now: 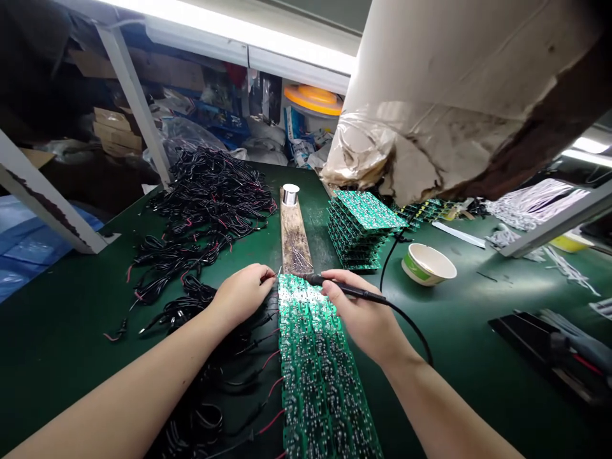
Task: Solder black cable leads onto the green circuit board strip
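Note:
A long panel of green circuit boards (318,363) lies lengthwise in front of me, with red and black wires joined along its left edge. At its far left corner my left hand (243,294) is closed in a pinch on a thin wire, mostly hidden by the fingers. My right hand (366,322) grips a soldering iron (354,291) like a pen, its tip over the panel's far edge near the left fingertips. Just beyond lies a stained wooden strip (294,233) bearing a solder spool (290,194) and several thin metal pieces.
A heap of black cables (215,191) covers the table's left side. Right of the strip stands a stack of green circuit boards (361,226), near a paper bowl (429,264). A plastic-wrapped duct (406,102) hangs low above. The iron's cord (415,331) curves rightward.

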